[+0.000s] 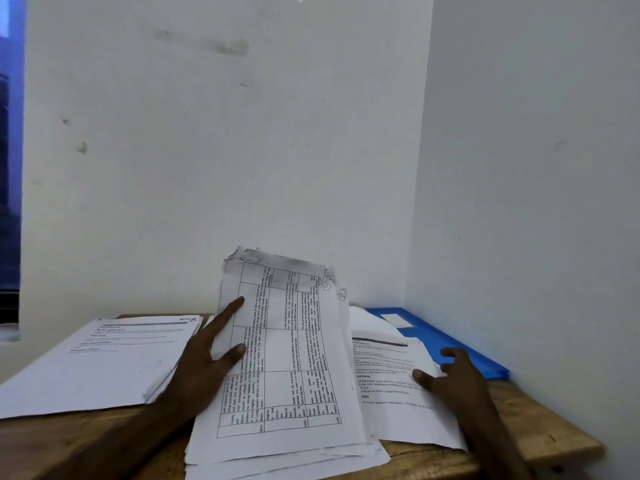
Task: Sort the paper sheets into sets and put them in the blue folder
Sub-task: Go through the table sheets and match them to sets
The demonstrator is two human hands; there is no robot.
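Paper stack [284,455], top sheet [298,344] tilted up between straight left hand [201,372] fingers [228,313]

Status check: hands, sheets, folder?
Left hand holds table-printed sheets tilted up. Right hand rests open on right pile. Blue folder partly covered by sheets.

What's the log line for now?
left hand: holds white printed table sheet | right hand: touches white text sheet | blue plastic folder: partly covered
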